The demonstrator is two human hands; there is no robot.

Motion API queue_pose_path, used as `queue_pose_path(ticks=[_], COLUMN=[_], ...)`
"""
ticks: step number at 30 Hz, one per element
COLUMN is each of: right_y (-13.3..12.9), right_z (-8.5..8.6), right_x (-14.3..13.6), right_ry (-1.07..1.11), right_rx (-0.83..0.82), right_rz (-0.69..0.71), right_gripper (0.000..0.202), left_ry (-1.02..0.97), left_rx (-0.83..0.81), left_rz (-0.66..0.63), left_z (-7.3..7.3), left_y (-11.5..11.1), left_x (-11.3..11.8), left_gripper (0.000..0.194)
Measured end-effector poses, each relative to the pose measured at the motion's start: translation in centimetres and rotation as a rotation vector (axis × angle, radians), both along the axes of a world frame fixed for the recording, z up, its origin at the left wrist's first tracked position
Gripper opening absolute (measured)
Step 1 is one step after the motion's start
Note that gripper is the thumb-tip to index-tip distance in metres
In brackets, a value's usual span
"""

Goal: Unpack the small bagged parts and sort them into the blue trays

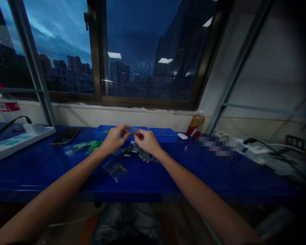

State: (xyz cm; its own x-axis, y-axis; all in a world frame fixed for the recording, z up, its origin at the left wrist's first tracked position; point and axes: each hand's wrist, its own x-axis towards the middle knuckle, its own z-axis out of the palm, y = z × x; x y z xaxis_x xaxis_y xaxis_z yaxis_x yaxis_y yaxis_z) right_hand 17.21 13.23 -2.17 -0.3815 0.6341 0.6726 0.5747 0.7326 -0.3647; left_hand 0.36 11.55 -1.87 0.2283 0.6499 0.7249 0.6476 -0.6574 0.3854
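My left hand (116, 136) and my right hand (148, 140) are raised over the blue table, fingers pinched on either side of a small clear plastic bag (133, 130). Below them lies a pile of small silvery metal pieces (145, 156), partly covered by my right hand. Nearer to me is a clear zip bag (114, 169) with thin brass-coloured pieces in it. Another clear bag (116, 152) lies beside the pile, partly hidden. Left of my left wrist are green plastic-looking strips or bags (90, 146). Two shallow blue trays (166, 139) stand just behind my hands.
To the left are a phone (65, 135), a white power strip (22, 142) and a red-capped bottle (6, 106). At the right back stand a bottle with a yellow and red label (197, 124) and a small white case (182, 136). Cables (272, 153) lie far right.
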Motion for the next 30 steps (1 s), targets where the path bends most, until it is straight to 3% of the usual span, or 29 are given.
queue_pose_path(ticks=[5, 10, 18, 25, 28, 30], right_y=[0.2, 0.2, -0.7, 1.0, 3.3, 5.2], right_z=[-0.1, 0.0, 0.3, 0.3, 0.6, 0.6], right_x=[0.0, 0.1, 0.2, 0.7, 3.1, 5.5], right_ry=[-0.015, 0.086, 0.021, 0.036, 0.106, 0.152], right_rx=[-0.018, -0.074, -0.023, 0.062, 0.107, 0.072], right_rz=[-0.029, 0.096, 0.212, -0.015, -0.24, -0.391], right_gripper=[0.017, 0.02, 0.024, 0.016, 0.015, 0.016], left_ry=[0.04, 0.004, 0.004, 0.052, 0.197, 0.351], left_rx=[0.018, 0.007, 0.008, -0.025, -0.117, -0.208], left_rz=[0.016, -0.014, 0.008, 0.038, 0.044, -0.025], left_z=[0.0, 0.4, 0.2, 0.1, 0.3, 0.6], left_y=[0.1, -0.3, -0.2, -0.5, -0.4, -0.5], left_x=[-0.3, -0.2, -0.2, 0.3, -0.3, -1.2], left_gripper=[0.013, 0.01, 0.011, 0.02, 0.022, 0.02])
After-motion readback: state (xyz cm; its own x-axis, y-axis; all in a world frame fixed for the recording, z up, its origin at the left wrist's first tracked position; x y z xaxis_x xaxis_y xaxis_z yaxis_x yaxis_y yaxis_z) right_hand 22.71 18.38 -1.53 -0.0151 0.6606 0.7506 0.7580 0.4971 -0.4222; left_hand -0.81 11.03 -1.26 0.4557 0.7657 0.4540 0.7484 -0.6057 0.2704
